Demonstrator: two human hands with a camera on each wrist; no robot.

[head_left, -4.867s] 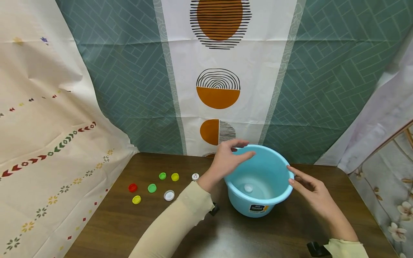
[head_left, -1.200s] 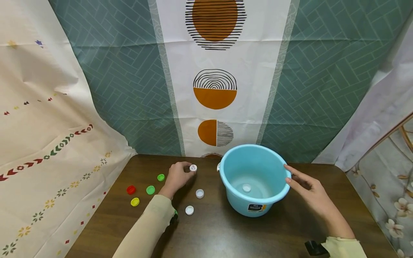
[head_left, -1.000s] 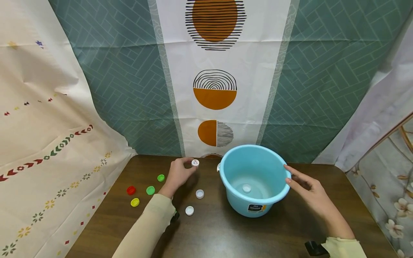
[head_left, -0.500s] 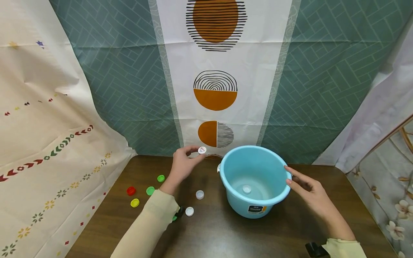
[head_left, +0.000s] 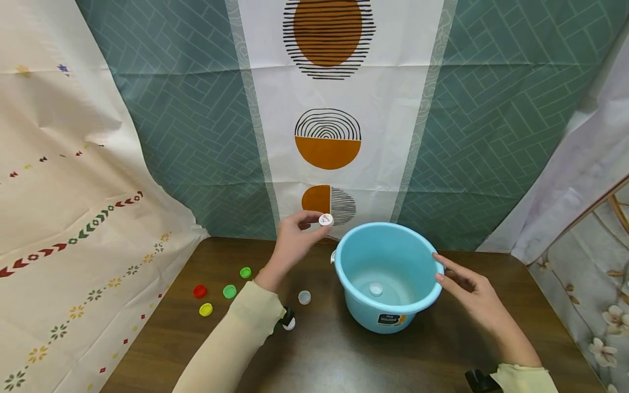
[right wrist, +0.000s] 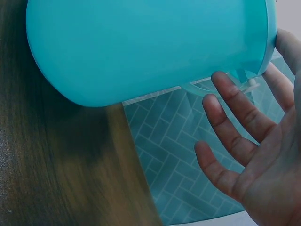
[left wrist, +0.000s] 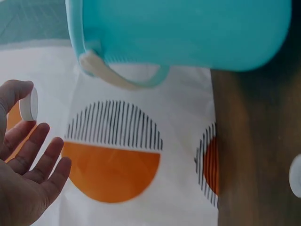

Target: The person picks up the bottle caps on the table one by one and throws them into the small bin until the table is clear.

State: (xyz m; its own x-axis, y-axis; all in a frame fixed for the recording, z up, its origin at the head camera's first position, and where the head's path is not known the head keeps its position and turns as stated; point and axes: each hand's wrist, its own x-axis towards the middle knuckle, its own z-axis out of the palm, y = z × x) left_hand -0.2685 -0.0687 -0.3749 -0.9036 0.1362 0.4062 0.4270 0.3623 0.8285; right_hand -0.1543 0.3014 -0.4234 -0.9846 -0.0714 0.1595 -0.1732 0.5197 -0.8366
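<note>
My left hand (head_left: pixel 294 237) pinches a white bottle cap (head_left: pixel 326 220) between thumb and index finger, its printed face up. It is raised above the table, left of the light-blue bucket (head_left: pixel 388 319); the other fingers are loosely bent in the left wrist view. One white cap (head_left: pixel 375 289) lies on the bucket's floor. At the bucket's right rim, my right hand (head_left: pixel 474 292) touches the edge with its thumb and index fingertips. Its remaining fingers spread free beside the bucket wall in the right wrist view.
On the brown table (head_left: pixel 334 355) lie a red cap (head_left: pixel 200 291), a yellow cap (head_left: pixel 206 309), green caps (head_left: pixel 229 291) and white caps (head_left: pixel 304 297). My left sleeve hides part of the tabletop. Patterned cloth (head_left: pixel 196 136) hangs behind the table.
Nearly five seconds ago my left hand was over the bucket. Later it picked the printed white cap off the table, then lifted it rightward toward the bucket. My right hand stayed at the rim.
</note>
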